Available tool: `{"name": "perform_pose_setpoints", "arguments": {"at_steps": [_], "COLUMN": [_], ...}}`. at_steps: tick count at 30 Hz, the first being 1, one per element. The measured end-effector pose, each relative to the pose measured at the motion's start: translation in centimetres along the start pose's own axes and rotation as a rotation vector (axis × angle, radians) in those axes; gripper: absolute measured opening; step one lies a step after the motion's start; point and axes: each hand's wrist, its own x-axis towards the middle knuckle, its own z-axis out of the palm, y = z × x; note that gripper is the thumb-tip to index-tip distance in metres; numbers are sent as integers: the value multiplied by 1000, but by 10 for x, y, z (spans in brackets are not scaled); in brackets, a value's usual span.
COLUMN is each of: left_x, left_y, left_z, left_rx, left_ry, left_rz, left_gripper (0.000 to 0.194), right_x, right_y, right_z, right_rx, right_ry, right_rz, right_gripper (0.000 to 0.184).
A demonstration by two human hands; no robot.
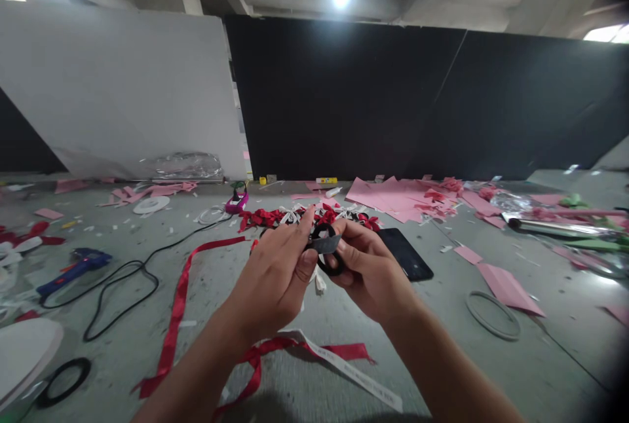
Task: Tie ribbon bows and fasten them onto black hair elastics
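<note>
My right hand (371, 269) is closed in a pinch on a black ring (334, 268), possibly a hair tie, in front of me. A short dark grey strip (324, 244) lies across the ring. My left hand (278, 266) has its thumb and fingers closed at the strip's left end, with the index finger reaching forward. Just beyond my fingers lies a pile of red and white ribbon bows (265, 217). Below my hands are a red ribbon (282, 344) and a white printed ribbon (363, 380).
A dark phone (403, 254) lies right of my hand. At left are a blue glue gun (73, 271), its black cable and a long red ribbon (179, 298). Pink sheets (393, 197) lie farther back. Another black ring (63, 382) rests lower left. Black panels (373, 95) stand behind.
</note>
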Motion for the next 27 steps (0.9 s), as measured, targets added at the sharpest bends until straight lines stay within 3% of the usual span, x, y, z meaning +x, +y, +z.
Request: {"name": "perform_pose_setpoints", "arguments": {"at_steps": [7, 13, 21, 27], "left_x": [-1, 1, 7, 3], "left_y": [-1, 10, 13, 9], "left_z": [-4, -12, -19, -19], "left_rx": [-102, -337, -394, -339], "left_ry": [48, 198, 86, 98], "left_rz": [-3, -225, -348, -275], "left_gripper": [51, 20, 19, 18], "right_x": [2, 4, 3, 3], "right_y": [-1, 4, 6, 3], "right_z": [1, 0, 1, -2], "right_rx": [69, 3, -214, -443], "right_ry": [11, 18, 86, 27], "right_rz": [22, 20, 35, 52], "right_gripper": [20, 22, 30, 29]}}
